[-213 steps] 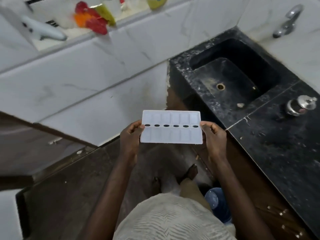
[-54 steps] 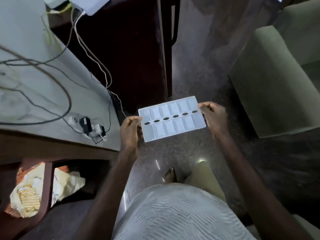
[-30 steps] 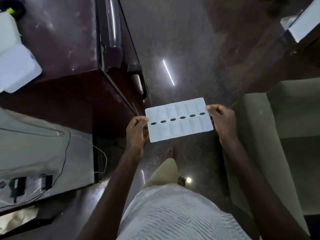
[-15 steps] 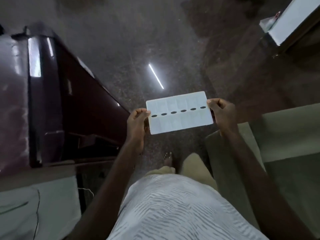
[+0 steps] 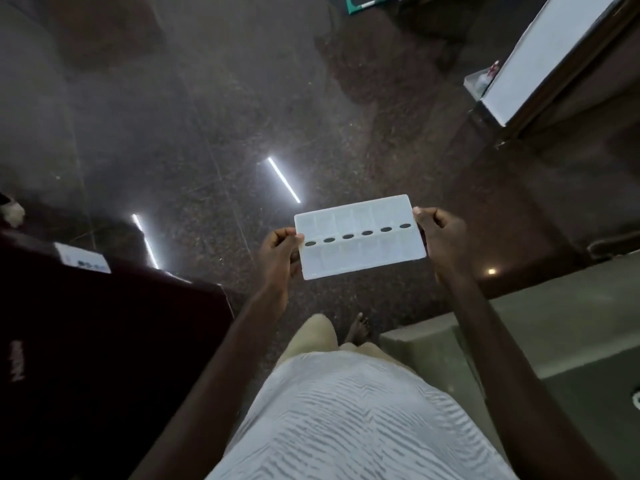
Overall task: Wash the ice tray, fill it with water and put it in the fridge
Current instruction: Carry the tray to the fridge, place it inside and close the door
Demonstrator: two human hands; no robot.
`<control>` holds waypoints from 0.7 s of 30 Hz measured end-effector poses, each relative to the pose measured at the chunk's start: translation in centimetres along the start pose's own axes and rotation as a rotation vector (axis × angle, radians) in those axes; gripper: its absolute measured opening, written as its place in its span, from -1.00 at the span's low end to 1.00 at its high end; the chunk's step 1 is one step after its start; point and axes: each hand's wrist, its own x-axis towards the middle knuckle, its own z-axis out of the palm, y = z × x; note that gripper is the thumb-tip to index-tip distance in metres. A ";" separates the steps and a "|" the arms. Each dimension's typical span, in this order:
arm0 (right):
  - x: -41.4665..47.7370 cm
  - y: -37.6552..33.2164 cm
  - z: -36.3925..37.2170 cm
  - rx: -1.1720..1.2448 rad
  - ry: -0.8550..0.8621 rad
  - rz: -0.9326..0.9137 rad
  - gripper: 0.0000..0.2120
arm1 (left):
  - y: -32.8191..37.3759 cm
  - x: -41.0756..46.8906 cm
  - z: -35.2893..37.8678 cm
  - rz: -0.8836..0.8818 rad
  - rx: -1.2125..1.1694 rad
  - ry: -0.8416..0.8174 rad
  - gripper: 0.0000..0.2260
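Ice tray [image 5: 360,237] spans between both hands, long axis running hand to hand; left hand [image 5: 277,252] and right hand [image 5: 445,237] each pinch 1 short end, equally near

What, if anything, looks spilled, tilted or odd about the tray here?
Nothing stands out. The ice tray is held nearly level by its short ends, left hand and right hand, over the dark floor; no spill shows.
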 end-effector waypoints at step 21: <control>27.7 -9.0 4.0 -0.054 -0.134 -0.096 -0.63 | 10.4 19.5 15.0 0.094 -0.078 0.224 -0.74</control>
